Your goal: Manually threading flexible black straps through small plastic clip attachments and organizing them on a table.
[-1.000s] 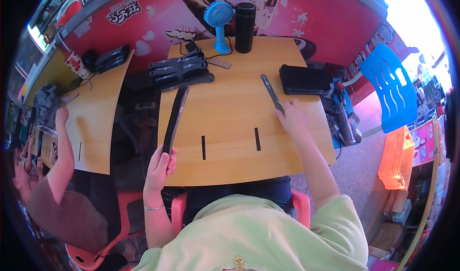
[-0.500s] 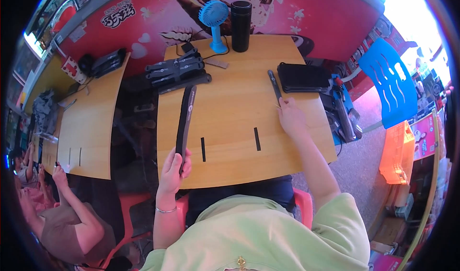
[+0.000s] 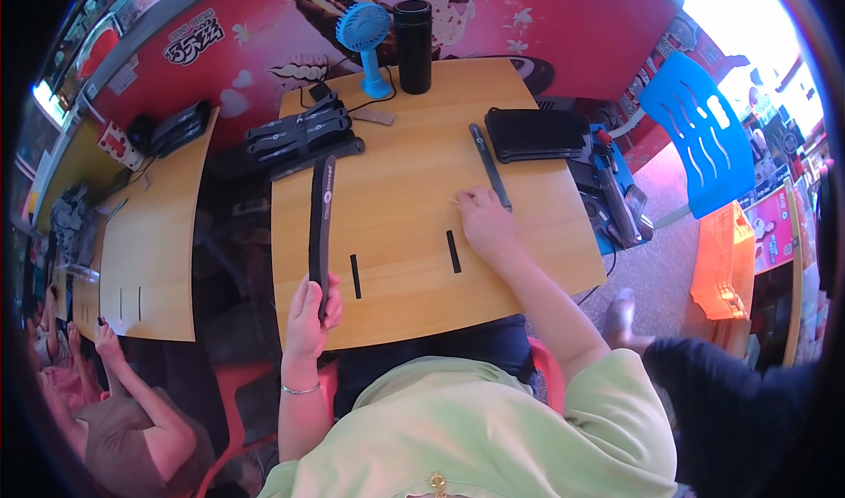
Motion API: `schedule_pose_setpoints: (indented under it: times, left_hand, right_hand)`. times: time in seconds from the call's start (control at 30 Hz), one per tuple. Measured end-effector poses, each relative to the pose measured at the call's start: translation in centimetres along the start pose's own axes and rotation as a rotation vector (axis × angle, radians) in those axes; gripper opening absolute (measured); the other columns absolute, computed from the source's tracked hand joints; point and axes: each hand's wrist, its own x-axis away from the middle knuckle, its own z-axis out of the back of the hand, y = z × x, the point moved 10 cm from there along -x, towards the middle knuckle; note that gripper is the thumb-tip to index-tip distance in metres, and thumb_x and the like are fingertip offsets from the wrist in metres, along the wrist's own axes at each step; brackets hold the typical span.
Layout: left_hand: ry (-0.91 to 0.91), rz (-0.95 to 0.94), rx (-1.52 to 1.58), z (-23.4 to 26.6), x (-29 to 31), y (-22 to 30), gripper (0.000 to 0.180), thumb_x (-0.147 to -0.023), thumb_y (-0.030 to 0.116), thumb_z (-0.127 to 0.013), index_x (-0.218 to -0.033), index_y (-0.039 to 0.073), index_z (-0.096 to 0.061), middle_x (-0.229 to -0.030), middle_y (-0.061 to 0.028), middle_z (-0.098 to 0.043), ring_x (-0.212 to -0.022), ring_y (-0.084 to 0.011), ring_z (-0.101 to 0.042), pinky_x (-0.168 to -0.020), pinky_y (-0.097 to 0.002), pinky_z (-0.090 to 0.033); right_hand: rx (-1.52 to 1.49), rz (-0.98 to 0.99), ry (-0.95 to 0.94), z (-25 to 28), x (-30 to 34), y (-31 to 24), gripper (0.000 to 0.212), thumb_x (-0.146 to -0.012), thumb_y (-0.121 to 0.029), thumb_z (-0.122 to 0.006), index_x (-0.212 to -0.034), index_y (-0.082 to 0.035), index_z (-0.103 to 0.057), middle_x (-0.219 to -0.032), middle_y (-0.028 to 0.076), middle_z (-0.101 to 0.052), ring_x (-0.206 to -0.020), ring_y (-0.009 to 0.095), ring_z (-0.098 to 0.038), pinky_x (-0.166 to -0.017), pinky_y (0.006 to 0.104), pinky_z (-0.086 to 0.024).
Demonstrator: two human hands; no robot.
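Note:
My left hand [image 3: 310, 320] is closed around the lower end of a long flat strip [image 3: 323, 225], black along one side and dark grey with pale print on the other. The strip stands up from the hand, over the left part of the table. My right hand [image 3: 486, 225] is closed, its fingertips pinching a thin pale sliver [image 3: 455, 201] too small to identify. Just beyond that hand, a second dark strip [image 3: 489, 165] lies on the wooden table [image 3: 405, 181]; its near end touches or almost touches the fingers. Two short black marks [image 3: 453, 252] run along the near tabletop.
Bundled dark strips [image 3: 299, 137] lie back left, black flat pouches [image 3: 537, 134] back right. A blue fan [image 3: 364, 45] and black bottle [image 3: 413, 47] stand at the far edge. Right are a blue chair [image 3: 700, 137], an orange crate [image 3: 723, 260] and a person's leg [image 3: 713, 384]. Another person [image 3: 141, 419] sits left.
My right hand has moved left and nearer, away from the strip lying on the table. The left hand still holds its strip. A person's leg has appeared at the right, and the view has shifted slightly.

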Motion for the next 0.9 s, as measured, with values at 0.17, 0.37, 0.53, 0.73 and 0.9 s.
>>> schedule_pose_setpoints:
  times: [0.17,0.37,0.53,0.73,0.9]
  left_hand:
    - [0.01,-0.006,0.024,0.0,0.3,0.0,0.032,-0.1,0.033,-0.037,-0.106,0.003,-0.049,-0.064,0.0008,-0.04,-0.049,-0.0067,-0.035,-0.046,-0.0206,-0.027]
    - [0.021,-0.02,0.412,-2.0,-0.9,-0.9,0.031,-0.099,0.027,-0.039,-0.117,0.003,-0.046,-0.084,-0.0059,-0.049,-0.07,-0.0142,-0.048,-0.058,-0.0252,-0.039]
    - [0.062,-0.094,0.608,-4.4,-3.0,-0.9,0.032,-0.098,0.023,-0.044,-0.126,0.009,-0.044,-0.104,-0.0075,-0.055,-0.101,-0.0243,-0.056,-0.086,-0.0371,-0.05]
    - [0.037,-0.242,0.549,-5.5,-3.6,0.9,0.04,-0.092,0.009,-0.053,-0.13,0.011,-0.042,-0.118,-0.0108,-0.055,-0.115,-0.0294,-0.053,-0.093,-0.0401,-0.051]
    - [0.048,-0.33,0.5,-5.2,-3.2,1.5,0.042,-0.089,0.002,-0.057,-0.128,0.01,-0.045,-0.117,-0.0115,-0.057,-0.113,-0.0298,-0.054,-0.092,-0.0401,-0.052]
  right_hand:
    - [-0.044,-0.082,0.06,0.1,-0.5,0.5,0.021,-0.085,-0.016,-0.058,-0.102,-0.007,-0.064,-0.094,0.007,-0.058,-0.089,0.024,-0.058,-0.071,0.0364,-0.05]
    - [-0.376,-0.1,0.087,3.2,-0.6,-0.5,0.022,-0.089,-0.016,-0.054,-0.108,-0.011,-0.063,-0.081,0.008,-0.064,-0.073,0.026,-0.063,-0.066,0.0361,-0.05]
    - [-0.679,-0.001,-0.108,8.6,0.2,-9.5,0.026,-0.09,-0.01,-0.052,-0.114,-0.01,-0.061,-0.077,0.009,-0.064,-0.068,0.022,-0.063,-0.063,0.0313,-0.049]
    - [-0.8,0.062,-0.103,9.3,1.5,-13.5,0.016,-0.086,-0.005,-0.058,-0.101,-0.006,-0.057,-0.08,0.011,-0.064,-0.067,0.026,-0.062,-0.057,0.0327,-0.049]
    - [-0.752,0.124,0.026,10.3,1.5,-14.1,0.012,-0.082,-0.003,-0.062,-0.094,-0.004,-0.059,-0.081,0.012,-0.062,-0.065,0.026,-0.061,-0.055,0.033,-0.048]
